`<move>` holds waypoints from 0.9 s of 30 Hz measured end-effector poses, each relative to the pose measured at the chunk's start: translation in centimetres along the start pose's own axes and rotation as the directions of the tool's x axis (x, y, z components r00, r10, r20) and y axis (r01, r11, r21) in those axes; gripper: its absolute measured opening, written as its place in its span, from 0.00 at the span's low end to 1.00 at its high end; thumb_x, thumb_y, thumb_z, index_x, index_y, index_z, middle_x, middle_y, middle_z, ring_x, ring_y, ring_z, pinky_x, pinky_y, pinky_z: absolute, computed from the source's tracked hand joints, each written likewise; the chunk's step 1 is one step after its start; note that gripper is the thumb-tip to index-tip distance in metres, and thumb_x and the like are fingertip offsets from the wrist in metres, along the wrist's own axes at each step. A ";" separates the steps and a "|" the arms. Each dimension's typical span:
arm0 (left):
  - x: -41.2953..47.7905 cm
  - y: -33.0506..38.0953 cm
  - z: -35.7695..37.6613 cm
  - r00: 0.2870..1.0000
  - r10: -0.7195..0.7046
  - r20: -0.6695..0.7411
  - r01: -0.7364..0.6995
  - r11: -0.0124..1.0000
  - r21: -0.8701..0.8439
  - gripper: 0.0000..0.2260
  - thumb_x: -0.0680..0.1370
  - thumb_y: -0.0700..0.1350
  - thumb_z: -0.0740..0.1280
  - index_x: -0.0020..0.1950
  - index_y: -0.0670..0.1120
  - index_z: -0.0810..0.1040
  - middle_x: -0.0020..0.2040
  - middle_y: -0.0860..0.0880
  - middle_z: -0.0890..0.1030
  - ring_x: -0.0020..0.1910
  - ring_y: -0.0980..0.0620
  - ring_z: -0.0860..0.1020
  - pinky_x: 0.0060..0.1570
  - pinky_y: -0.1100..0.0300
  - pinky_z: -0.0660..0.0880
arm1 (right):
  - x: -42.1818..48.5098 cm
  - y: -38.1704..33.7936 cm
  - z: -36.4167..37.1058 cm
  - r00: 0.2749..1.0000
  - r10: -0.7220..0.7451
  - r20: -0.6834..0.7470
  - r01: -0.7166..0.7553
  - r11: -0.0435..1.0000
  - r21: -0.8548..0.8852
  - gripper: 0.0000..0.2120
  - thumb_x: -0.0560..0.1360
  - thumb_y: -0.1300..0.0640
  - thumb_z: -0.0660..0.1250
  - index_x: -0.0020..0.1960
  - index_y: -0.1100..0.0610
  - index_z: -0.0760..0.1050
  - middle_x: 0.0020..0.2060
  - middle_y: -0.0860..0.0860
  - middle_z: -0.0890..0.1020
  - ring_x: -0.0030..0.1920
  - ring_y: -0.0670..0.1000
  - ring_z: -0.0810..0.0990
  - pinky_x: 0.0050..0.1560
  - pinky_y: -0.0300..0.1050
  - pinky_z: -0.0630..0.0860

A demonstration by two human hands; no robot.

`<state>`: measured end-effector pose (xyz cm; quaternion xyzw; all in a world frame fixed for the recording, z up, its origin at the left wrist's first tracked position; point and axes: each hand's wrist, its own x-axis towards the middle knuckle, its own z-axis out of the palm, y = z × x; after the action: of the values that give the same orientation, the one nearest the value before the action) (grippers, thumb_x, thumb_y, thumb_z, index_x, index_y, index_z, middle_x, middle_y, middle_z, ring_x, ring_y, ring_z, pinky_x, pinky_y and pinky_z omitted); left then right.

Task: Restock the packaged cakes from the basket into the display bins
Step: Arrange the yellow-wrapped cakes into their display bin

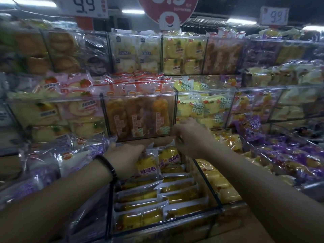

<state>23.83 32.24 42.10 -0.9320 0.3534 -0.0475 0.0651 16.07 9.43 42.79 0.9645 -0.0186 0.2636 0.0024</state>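
1. The left hand [126, 158] lies against the left side of an upright cake pack [149, 165]. Its fingertips are hidden behind the pack's top, so whether it clasps the pack cannot be told.
2. The right hand [191, 137], fingers curled, pinches the top edge of a second pack [169, 155] just below it.
3. Both packs stand in the display bin [207, 183], behind the flat packs [157, 195].

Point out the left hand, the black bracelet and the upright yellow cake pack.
left hand [126, 158], head view, back of the hand.
black bracelet [107, 165], head view, band across the wrist.
upright yellow cake pack [148, 168], head view, its printed front.
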 end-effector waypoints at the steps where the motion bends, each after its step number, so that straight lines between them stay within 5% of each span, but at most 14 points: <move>1: -0.1 0.1 0.1 1.000 0.000 -0.003 0.000 1.000 0.002 0.20 0.78 0.56 0.72 0.66 0.56 0.68 0.67 0.53 0.79 0.69 0.47 0.75 0.73 0.40 0.58 | 0.3 -1.2 0.6 0.994 -0.057 0.096 0.056 0.998 0.013 0.18 0.75 0.49 0.73 0.64 0.46 0.78 0.59 0.46 0.79 0.63 0.52 0.73 0.65 0.54 0.74; 4: -0.2 0.3 0.2 1.000 -0.006 -0.023 0.007 1.000 0.009 0.16 0.79 0.53 0.71 0.62 0.56 0.69 0.64 0.52 0.80 0.67 0.47 0.76 0.73 0.38 0.56 | 1.2 -3.6 2.6 0.951 -0.085 0.297 0.095 0.995 -0.018 0.29 0.73 0.46 0.76 0.73 0.44 0.73 0.68 0.48 0.77 0.71 0.56 0.70 0.74 0.63 0.65; 7: 0.0 0.4 0.2 1.000 -0.013 -0.024 0.013 1.000 0.018 0.17 0.80 0.51 0.69 0.67 0.55 0.70 0.65 0.52 0.79 0.69 0.47 0.75 0.74 0.36 0.54 | 1.3 -4.3 3.9 0.946 -0.055 0.320 0.080 0.995 -0.065 0.30 0.76 0.51 0.75 0.75 0.45 0.70 0.71 0.51 0.77 0.75 0.58 0.68 0.77 0.66 0.58; 12: 0.6 0.1 0.2 1.000 0.000 0.022 -0.002 0.998 0.067 0.25 0.81 0.49 0.67 0.77 0.60 0.65 0.72 0.54 0.77 0.73 0.48 0.72 0.76 0.32 0.48 | 1.8 -3.9 3.6 0.985 0.014 0.172 0.014 0.987 -0.159 0.18 0.78 0.54 0.72 0.65 0.42 0.75 0.59 0.49 0.84 0.66 0.57 0.77 0.71 0.62 0.62; 15: 1.0 0.1 0.4 1.000 -0.016 0.024 0.013 0.991 0.137 0.19 0.81 0.51 0.67 0.71 0.56 0.71 0.68 0.51 0.79 0.71 0.46 0.74 0.76 0.33 0.50 | 2.3 -4.3 3.2 0.989 0.073 0.131 -0.050 0.983 -0.174 0.17 0.78 0.54 0.73 0.65 0.44 0.75 0.56 0.52 0.84 0.62 0.58 0.79 0.69 0.60 0.67; 20: 1.5 0.8 0.6 0.987 -0.128 0.094 0.100 0.960 0.260 0.13 0.81 0.49 0.66 0.66 0.52 0.75 0.63 0.49 0.81 0.68 0.44 0.75 0.75 0.32 0.50 | 2.4 -5.2 4.6 0.975 0.186 0.119 -0.164 0.971 -0.174 0.16 0.77 0.58 0.74 0.62 0.47 0.76 0.43 0.49 0.75 0.44 0.55 0.74 0.45 0.51 0.72; 27: 2.1 3.3 1.1 0.948 -0.254 0.189 0.164 0.904 0.395 0.25 0.80 0.50 0.66 0.77 0.47 0.69 0.74 0.43 0.72 0.74 0.40 0.67 0.74 0.41 0.59 | 2.5 -6.0 5.2 0.968 0.178 0.177 -0.149 0.975 -0.167 0.14 0.79 0.62 0.67 0.63 0.53 0.79 0.56 0.55 0.83 0.58 0.59 0.80 0.48 0.52 0.74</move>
<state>23.40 28.53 40.61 -0.9340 0.2249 -0.0097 0.2775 21.07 15.25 39.57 0.9774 -0.1186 0.1671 0.0526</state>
